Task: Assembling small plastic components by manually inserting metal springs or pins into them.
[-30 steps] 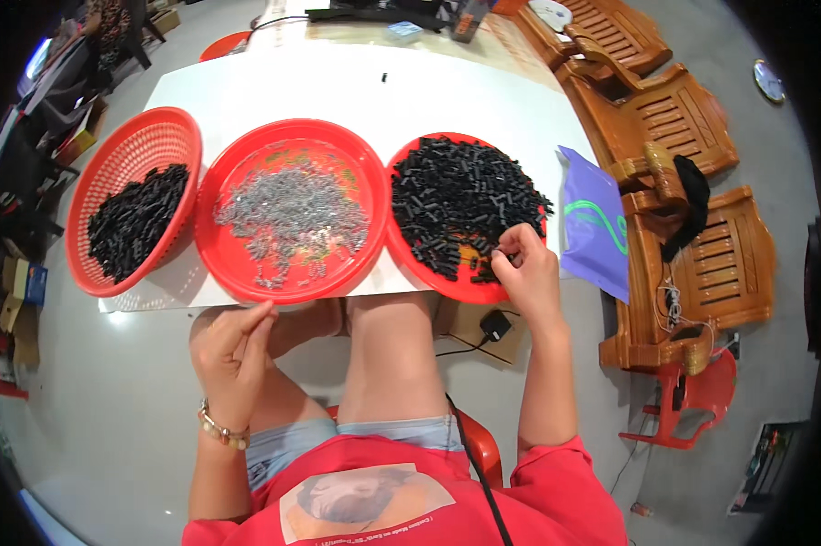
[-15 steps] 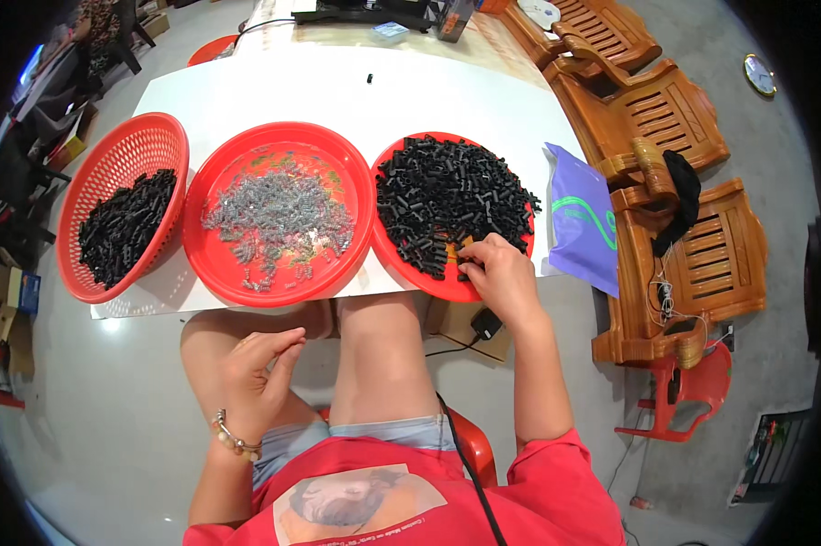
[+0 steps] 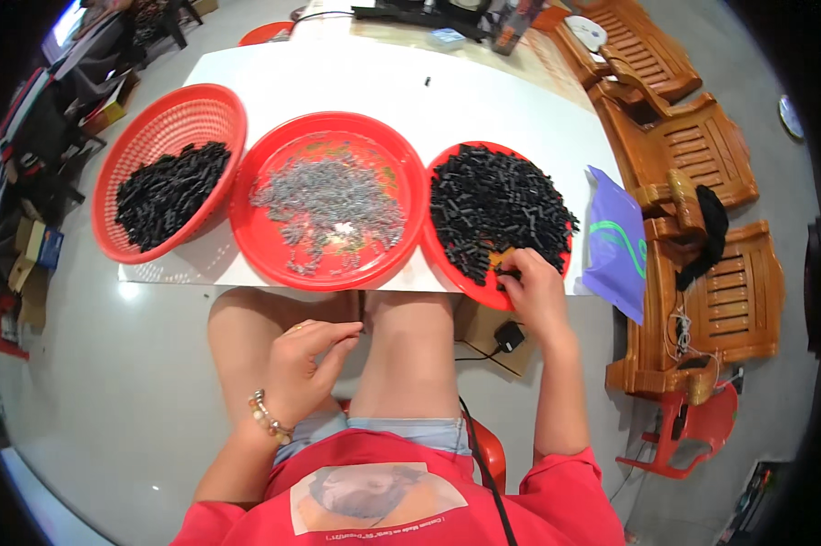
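Note:
My right hand (image 3: 536, 296) reaches to the near side of a red tray (image 3: 458, 284) heaped with small black tube-like pieces (image 3: 497, 205). Its thumb and fingers pinch at a black piece by the edge of the heap. Above my lap, my left hand (image 3: 309, 364) has thumb and forefinger pressed together; whatever they hold is too small to make out. The middle red tray (image 3: 269, 255) carries a loose pile of small shiny metal, spring-like parts (image 3: 333, 200). To its left, a tilted red perforated basket (image 3: 110, 196) contains longer black pieces (image 3: 169, 196).
A purple pouch (image 3: 615, 246) lies at the white tabletop's (image 3: 356, 77) right edge. One black piece (image 3: 428, 82) lies alone farther back. Wooden chairs (image 3: 702, 264) stand on the right. Below the table are a black adapter (image 3: 509, 337) and its cable.
My left hand has moved right and slightly forward over my lap, still pinched. My right hand stays at the near side of the black pile. The whole view has shifted and turned a little.

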Demonstrator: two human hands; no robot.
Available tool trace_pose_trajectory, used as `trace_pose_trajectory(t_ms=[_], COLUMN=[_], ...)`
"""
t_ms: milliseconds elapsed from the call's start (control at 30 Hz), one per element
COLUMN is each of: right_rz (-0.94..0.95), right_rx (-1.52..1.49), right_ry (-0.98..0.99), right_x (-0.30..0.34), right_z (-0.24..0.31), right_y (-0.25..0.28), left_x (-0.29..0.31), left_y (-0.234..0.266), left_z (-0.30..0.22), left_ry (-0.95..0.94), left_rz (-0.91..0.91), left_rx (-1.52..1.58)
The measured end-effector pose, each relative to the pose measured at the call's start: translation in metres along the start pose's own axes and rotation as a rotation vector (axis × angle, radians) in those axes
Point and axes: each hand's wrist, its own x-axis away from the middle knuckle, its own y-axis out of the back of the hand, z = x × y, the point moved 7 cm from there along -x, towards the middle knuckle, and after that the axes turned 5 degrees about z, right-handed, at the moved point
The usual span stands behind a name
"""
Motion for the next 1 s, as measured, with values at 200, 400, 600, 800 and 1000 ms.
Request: trace_pose_trajectory(t_ms=[200, 400, 600, 800, 1000], right_rz=[-0.002, 0.051, 0.244, 0.242, 0.199], right_rx=[0.014, -0.296, -0.364, -0.467, -0.36], right_ry=[0.021, 0.101, 0.36, 0.325, 0.471], right_x=[0.003, 0.018, 0.023, 0.017, -0.016], right_z=[0.009, 0.074, 0.141, 0.154, 0.16], right_y=[0.004, 0.004, -0.033, -0.049, -0.055], left_x=[0.003, 0.003, -0.001, 0.013, 0.023], left_y=[-0.008, -0.032, -0.049, -0.038, -0.022], left_z=[0.005, 0.016, 0.025, 0.044, 0.068], left_ry=[0.02, 0.24, 0.408, 0.564, 0.594], left_rz=[0.019, 0.083, 0.125, 0.05, -0.018], left_rx=[0.068, 0.38, 0.742, 1.138, 1.113])
